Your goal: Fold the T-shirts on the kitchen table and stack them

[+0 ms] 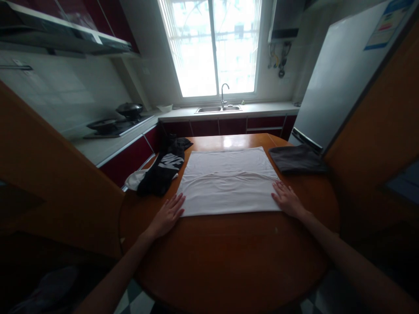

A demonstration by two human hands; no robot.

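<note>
In the head view, the left hand (pixel 166 214) is flat, with its palm down and its fingers a little bit apart. It is not gripping anything; its fingertips just touch the edge of the white cloth (pixel 229 194) at about 8 o'clock from the cloth's middle. The right hand (pixel 288 200) is flat too, palm down, with its fingers loose and spread. It is not squeezing anything, and its fingertips rest on the cloth's other edge, at about 4 o'clock. So the white cloth lies between the two hands, toward 2 o'clock from the left hand and toward 10 o'clock from the right hand. It lies flat on the shiny brown surface (pixel 235 257), with a bendy, wrinkly line going across it. Toward 12 o'clock from the left hand there is a messy pile of black clothes (pixel 162 176) with big pale letters, near the white cloth. Toward 12 o'clock from the right hand is a dark folded cloth (pixel 296 160). The sink (pixel 209 110) is far off at 12 o'clock, under the bright window (pixel 196 52).
</note>
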